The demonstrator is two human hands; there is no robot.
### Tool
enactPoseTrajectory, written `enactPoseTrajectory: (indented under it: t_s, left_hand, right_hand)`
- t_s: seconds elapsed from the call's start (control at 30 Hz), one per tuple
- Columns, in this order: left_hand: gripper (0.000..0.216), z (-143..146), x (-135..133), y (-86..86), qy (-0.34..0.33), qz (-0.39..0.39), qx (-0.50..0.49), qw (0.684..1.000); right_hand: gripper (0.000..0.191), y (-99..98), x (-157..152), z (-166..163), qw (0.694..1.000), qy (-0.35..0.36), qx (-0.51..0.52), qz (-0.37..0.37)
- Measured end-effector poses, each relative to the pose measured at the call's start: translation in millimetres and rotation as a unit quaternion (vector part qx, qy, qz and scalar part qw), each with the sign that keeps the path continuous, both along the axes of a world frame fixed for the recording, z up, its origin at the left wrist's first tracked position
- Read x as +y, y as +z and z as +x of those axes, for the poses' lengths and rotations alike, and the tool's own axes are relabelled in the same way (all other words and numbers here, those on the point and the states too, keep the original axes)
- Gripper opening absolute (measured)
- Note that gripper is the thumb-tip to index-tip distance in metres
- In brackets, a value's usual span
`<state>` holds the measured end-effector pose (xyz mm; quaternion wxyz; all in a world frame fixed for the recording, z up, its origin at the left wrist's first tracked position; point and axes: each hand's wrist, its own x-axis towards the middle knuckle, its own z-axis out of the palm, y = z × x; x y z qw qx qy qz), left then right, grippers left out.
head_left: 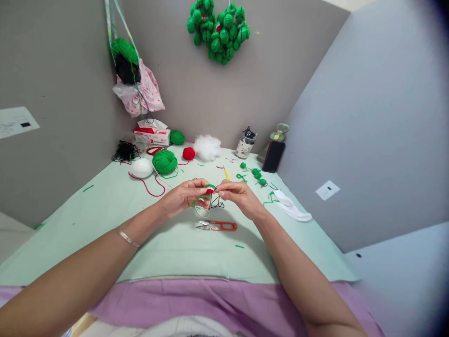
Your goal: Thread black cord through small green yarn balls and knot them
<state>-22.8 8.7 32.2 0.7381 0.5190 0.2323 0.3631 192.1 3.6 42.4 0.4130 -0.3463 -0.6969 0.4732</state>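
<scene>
Above the middle of the table, my left hand (187, 195) pinches a small crocheted piece (210, 189) in green, white and red. At its right edge, the fingertips of my right hand (237, 193) are pressed together; what they grip is too small to make out. Black yarn (217, 204) dangles in a loose tangle below the piece. Green and white yarn ends also hang under my left fingers. Nearer to me lie thread snips (218, 226) with an orange handle, their blades pointing left.
Behind my hands are a green yarn ball (164, 161), a white yarn ball (142, 168), a red yarn ball (188, 153) and white stuffing (207, 148). A yellow-handled hook (226, 174), green crocheted pieces (257, 173), a phone (273, 157) and white cloth (293, 208) are farther right.
</scene>
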Motion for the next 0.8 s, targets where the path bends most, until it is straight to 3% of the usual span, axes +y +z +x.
enactPoseTrajectory:
  t_s: [0.23, 0.53, 0.8]
  left_hand:
    - [0.016, 4.2, -4.1, 4.7, 0.016, 0.024, 0.019, 0.999]
    - [0.018, 7.6, -3.8, 0.4, 0.071, 0.029, 0.018, 0.997]
    - [0.021, 7.0, -1.1, -3.1, 0.075, 0.027, 0.027, 0.996]
  right_hand:
    - [0.014, 0.3, -0.8, -1.9, 1.0, -0.017, 0.002, 0.008]
    - [0.016, -0.1, 0.6, -4.3, 0.997, -0.061, -0.017, 0.031]
    - [0.015, 0.0, -2.3, -9.4, 0.992, -0.101, -0.047, 0.056]
